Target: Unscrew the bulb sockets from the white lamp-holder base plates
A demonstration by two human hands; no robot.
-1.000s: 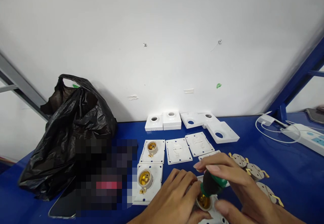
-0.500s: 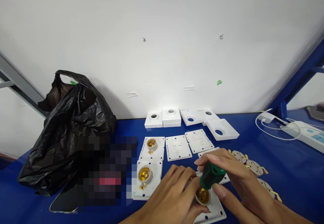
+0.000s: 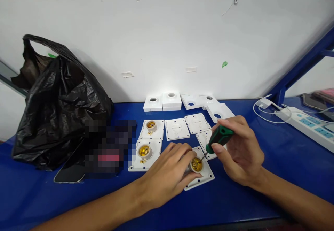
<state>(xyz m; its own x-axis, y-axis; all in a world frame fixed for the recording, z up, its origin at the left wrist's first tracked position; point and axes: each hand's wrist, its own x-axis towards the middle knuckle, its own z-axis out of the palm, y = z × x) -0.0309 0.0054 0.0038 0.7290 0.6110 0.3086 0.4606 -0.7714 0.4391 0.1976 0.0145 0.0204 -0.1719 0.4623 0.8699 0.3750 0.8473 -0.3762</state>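
Note:
My right hand (image 3: 240,151) is closed on a screwdriver (image 3: 221,138) with a green and black handle. Its thin shaft slants down to the left, and the tip reaches into a brass-lined lamp socket (image 3: 196,164). That socket sits on a square white base plate (image 3: 206,177). Fingers and thumb of my left hand (image 3: 171,168) are wrapped round the socket's left side, covering part of it and of the plate. To the left lie two more plates with sockets, a nearer socket (image 3: 145,152) and a farther socket (image 3: 151,125), each with small brass pieces beside it.
Bare white plates (image 3: 177,129) lie behind my hands. White covers with round holes (image 3: 171,101) stand along the wall. A black plastic bag (image 3: 60,112) and a phone (image 3: 70,170) are at left. A power strip (image 3: 310,123) with white cables is at right.
My view has tilted down, so more of the table's front shows. The screwdriver's shaft, hidden before, is now visible. My left hand stays on the socket.

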